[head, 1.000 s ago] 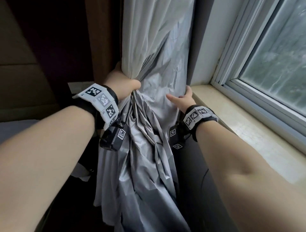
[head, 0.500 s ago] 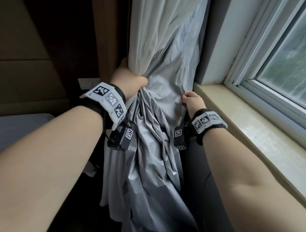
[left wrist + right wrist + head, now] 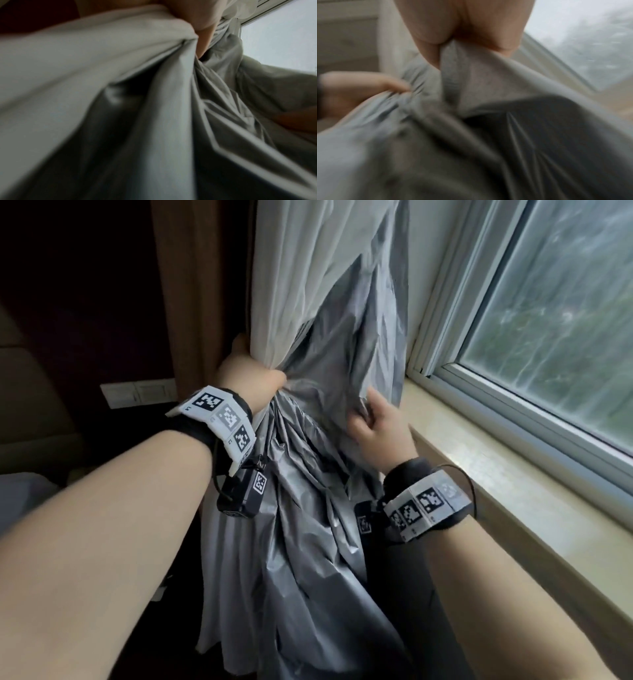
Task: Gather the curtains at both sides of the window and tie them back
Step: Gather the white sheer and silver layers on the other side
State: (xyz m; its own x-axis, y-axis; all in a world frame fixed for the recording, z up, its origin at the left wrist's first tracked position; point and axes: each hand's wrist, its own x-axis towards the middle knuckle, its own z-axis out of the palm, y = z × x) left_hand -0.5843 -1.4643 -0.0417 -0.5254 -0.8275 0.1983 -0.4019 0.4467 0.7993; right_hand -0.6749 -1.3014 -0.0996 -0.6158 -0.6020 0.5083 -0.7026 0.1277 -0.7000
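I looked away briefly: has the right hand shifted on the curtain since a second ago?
Yes. The right hand has moved left, away from the windowsill, and now pinches the grey curtain.

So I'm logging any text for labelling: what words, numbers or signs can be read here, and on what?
No readable words or numbers.
Left wristband: black-and-white square code markers; the tiny characters beside them are too small to read.
Right wristband: the same kind of markers, blurred.
Curtain, windowsill: no text.
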